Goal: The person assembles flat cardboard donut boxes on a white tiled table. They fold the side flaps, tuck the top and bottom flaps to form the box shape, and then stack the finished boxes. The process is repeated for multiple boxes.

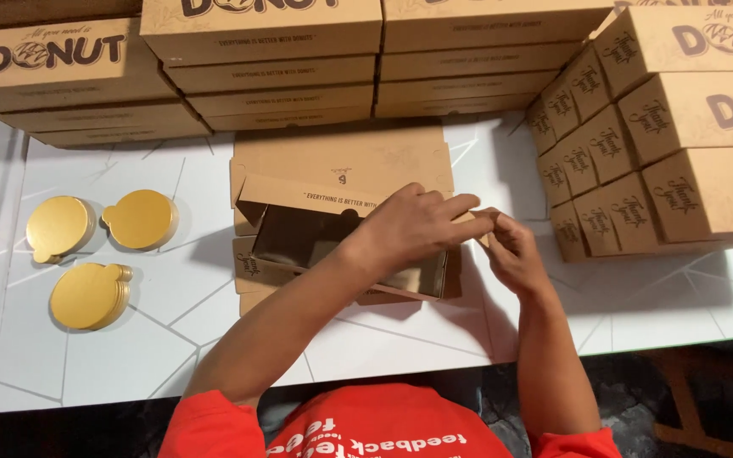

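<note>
Warm, even overhead light, soft shadows, sharp centre, slight bending at edges.

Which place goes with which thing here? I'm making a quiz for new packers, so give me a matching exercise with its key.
Things:
1. gold round boards
2. half-folded box
3. finished box stacks
4. left hand

Places:
A. under both hands, mid-table
B. right side of the table
C. on the open box's right end, by the right hand
D. left side of the white table

Pairs: 1-D, 2-A, 3-B, 4-C
</note>
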